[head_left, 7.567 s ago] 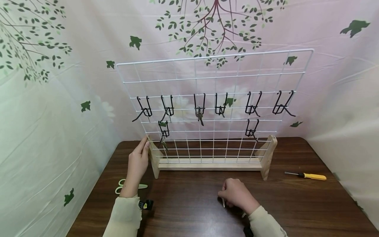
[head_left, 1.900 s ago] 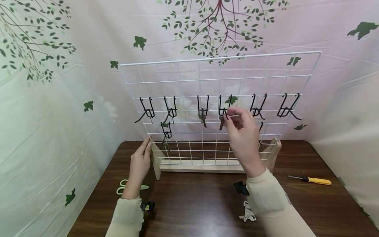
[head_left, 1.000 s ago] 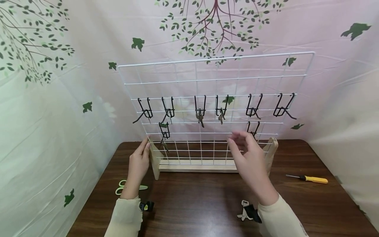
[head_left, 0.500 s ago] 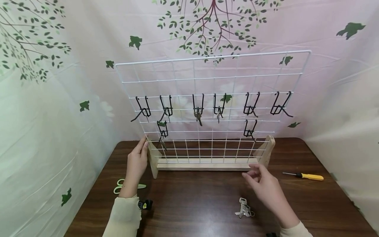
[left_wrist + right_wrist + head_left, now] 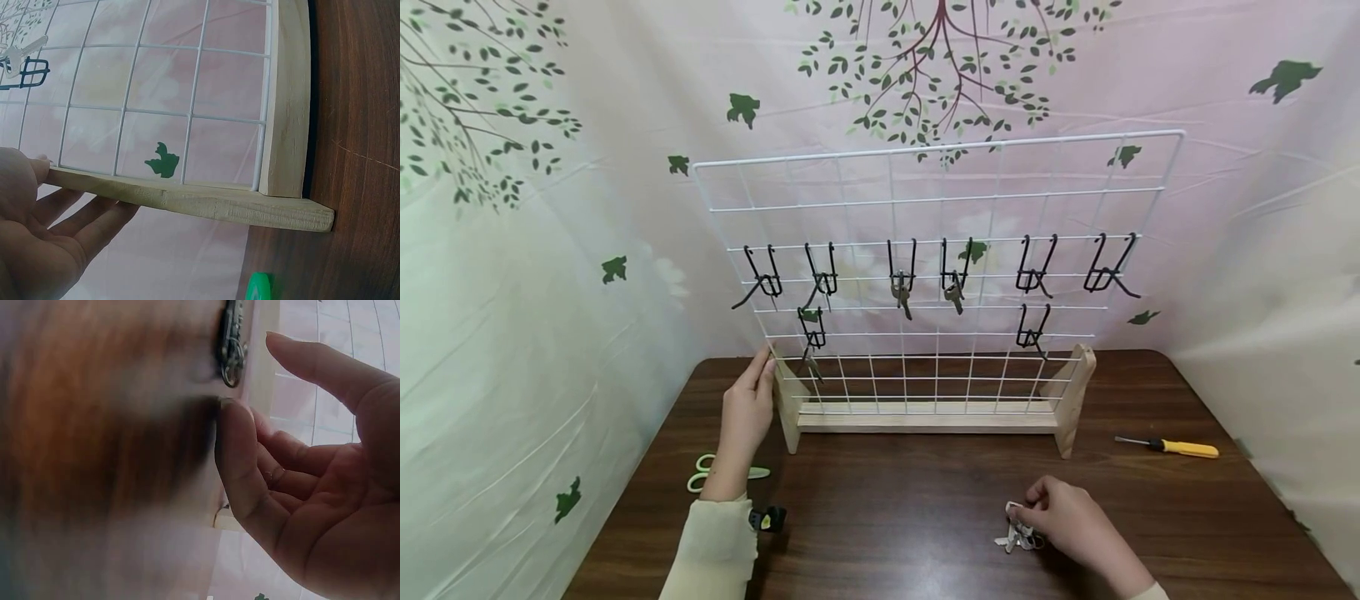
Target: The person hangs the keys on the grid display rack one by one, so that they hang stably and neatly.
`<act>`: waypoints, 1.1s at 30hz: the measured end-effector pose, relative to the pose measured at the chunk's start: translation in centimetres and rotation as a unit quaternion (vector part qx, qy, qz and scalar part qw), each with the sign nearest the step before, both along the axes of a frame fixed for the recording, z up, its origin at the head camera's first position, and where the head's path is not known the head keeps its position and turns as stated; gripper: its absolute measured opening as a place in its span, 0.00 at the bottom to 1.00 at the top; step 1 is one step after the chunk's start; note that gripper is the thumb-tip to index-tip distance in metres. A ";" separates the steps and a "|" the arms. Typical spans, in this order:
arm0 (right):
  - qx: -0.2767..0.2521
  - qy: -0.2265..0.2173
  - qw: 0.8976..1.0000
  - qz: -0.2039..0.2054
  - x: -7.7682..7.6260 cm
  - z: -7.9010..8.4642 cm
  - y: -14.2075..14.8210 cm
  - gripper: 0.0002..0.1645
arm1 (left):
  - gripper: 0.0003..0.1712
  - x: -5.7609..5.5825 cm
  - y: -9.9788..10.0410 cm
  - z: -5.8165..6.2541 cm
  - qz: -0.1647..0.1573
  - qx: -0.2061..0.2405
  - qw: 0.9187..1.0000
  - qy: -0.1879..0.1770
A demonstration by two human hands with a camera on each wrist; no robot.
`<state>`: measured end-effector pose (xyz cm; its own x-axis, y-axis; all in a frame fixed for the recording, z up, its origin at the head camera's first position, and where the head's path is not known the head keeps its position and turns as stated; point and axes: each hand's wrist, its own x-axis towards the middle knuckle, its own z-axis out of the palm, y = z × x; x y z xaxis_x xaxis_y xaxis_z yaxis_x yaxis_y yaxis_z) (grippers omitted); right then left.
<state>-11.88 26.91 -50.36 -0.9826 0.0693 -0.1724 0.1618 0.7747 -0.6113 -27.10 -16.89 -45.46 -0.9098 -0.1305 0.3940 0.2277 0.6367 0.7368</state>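
Observation:
A white wire grid [image 5: 940,150] stands in a wooden base [image 5: 925,422] on the table, with several black hooks on it. My left hand [image 5: 747,417] grips the base's left side post; in the left wrist view the thumb lies on one side of the wooden post [image 5: 250,209], fingers on the other. Above a small pile of silver keys [image 5: 1019,540] is my right hand [image 5: 1071,517], fingertips at the pile's upper edge. In the right wrist view its thumb and forefinger are apart, the keys [image 5: 232,359] just beyond them. Keys [image 5: 956,298] hang on a middle hook.
Another key set [image 5: 902,296] hangs one hook to the left, and one [image 5: 814,367] hangs lower left. Green scissors [image 5: 700,473] lie beside my left forearm. A yellow-handled screwdriver [image 5: 1183,448] lies at the right. A printed curtain [image 5: 625,125] surrounds the table.
My right hand has hung keys on the fourth upper hook, let go, and come down right to the pile on the table. The left hand has kept its grip.

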 end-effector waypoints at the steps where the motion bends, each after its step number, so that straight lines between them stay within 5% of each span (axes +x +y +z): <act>1: 0.001 -0.002 1.000 0.000 0.0 0.0 -0.1 0.20 | 0.28 0.0 0.0 0.0 0.001 -0.001 1.000 0.000; 13: 0.027 -0.014 1.000 -0.006 -0.4 -0.3 -1.0 0.22 | 0.27 0.2 0.2 0.3 0.003 -0.001 1.000 0.004; 33: 0.062 0.025 0.998 -0.002 -0.7 -0.5 -1.8 0.16 | 0.27 0.1 0.1 0.1 0.003 -0.005 1.000 0.006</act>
<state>-12.62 25.09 -50.87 -0.9895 0.0916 -0.1122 0.1369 0.8443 -0.5181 -26.97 -16.78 -45.33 -0.9040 -0.1319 0.4067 0.2331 0.6454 0.7274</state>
